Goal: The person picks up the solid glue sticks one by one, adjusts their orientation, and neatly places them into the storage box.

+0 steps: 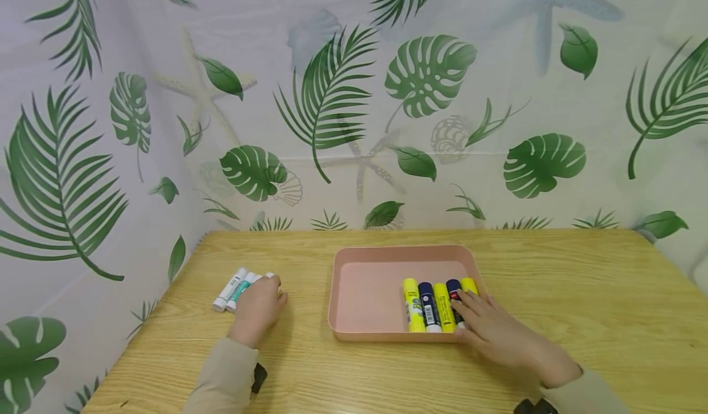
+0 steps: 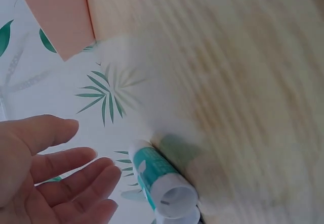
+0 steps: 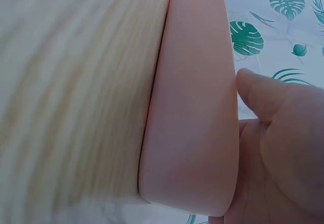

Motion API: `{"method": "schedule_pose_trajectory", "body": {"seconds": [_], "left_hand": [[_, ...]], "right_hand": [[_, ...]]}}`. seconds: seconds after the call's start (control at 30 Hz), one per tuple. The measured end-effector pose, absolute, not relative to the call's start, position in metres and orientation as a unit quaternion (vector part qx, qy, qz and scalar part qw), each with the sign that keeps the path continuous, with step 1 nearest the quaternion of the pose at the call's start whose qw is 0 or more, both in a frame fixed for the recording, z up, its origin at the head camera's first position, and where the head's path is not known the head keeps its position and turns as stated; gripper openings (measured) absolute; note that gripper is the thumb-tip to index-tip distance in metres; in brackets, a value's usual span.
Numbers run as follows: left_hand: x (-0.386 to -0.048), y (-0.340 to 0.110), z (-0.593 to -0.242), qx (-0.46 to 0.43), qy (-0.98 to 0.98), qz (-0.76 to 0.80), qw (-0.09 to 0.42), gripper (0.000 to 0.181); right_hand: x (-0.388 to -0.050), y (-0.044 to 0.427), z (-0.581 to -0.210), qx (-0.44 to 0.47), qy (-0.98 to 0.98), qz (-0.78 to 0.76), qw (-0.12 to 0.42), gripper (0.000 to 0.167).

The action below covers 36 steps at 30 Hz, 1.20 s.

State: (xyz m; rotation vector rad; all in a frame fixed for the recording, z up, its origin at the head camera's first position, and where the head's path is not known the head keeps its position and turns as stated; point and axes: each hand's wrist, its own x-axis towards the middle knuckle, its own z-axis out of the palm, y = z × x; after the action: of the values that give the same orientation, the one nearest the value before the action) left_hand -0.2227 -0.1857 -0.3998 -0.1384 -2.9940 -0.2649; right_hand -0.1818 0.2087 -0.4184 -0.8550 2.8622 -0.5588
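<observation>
My left hand [image 1: 258,306] reaches over a few glue sticks on the left of the table. One is white [image 1: 229,290]; beside it lies a teal-and-white glue stick [image 2: 157,166]. In the left wrist view the fingers are loosely bent, with a gap between them and the teal stick. Part of this group is hidden under the hand. My right hand [image 1: 500,334] lies spread at the right end of a pink tray [image 1: 367,297], fingertips over the rightmost glue sticks. Inside, yellow glue sticks [image 1: 413,306] alternate with dark blue glue sticks [image 1: 428,306] in a row.
The pink tray stands mid-table, its low wall [image 3: 195,107] close up in the right wrist view. Wooden tabletop [image 1: 310,365] lies between the tray and the left group. A leaf-printed cloth [image 1: 354,107] hangs behind the table and along its left side.
</observation>
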Motion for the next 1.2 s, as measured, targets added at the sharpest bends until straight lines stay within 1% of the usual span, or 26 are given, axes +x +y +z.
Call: {"method": "schedule_pose_trajectory", "body": {"seconds": [0.1,0.2,0.3,0.43,0.53,0.8,1.2], "left_hand": [[-0.2225,-0.1881,-0.4011,-0.045,-0.993,-0.089,0.067,0.013],[-0.2226,-0.1903,-0.4023,-0.037,-0.993,-0.093,0.061,0.010],[-0.2235,-0.1915,-0.4027,-0.027,-0.994,-0.094,0.050,0.012],[-0.2248,-0.1928,-0.4033,-0.018,-0.995,-0.090,0.039,0.018],[-0.2257,-0.1938,-0.4039,-0.012,-0.995,-0.089,0.034,0.020],[-0.2257,-0.1944,-0.4042,-0.002,-0.996,-0.082,0.024,0.019],[-0.2289,-0.1925,-0.4057,0.001,-0.998,-0.060,0.007,0.024]], "right_hand": [[-0.1831,0.2091,-0.4194,-0.283,0.941,-0.181,0.048,0.056],[-0.1836,0.2093,-0.4203,-0.283,0.941,-0.180,0.047,0.056],[-0.1835,0.2096,-0.4202,-0.283,0.941,-0.180,0.045,0.056],[-0.1830,0.2091,-0.4190,-0.284,0.941,-0.178,0.043,0.056],[-0.1828,0.2086,-0.4182,-0.285,0.942,-0.174,0.042,0.055],[-0.1828,0.2079,-0.4168,-0.283,0.943,-0.171,0.045,0.055],[-0.1834,0.2079,-0.4176,-0.278,0.944,-0.172,0.047,0.055]]}}
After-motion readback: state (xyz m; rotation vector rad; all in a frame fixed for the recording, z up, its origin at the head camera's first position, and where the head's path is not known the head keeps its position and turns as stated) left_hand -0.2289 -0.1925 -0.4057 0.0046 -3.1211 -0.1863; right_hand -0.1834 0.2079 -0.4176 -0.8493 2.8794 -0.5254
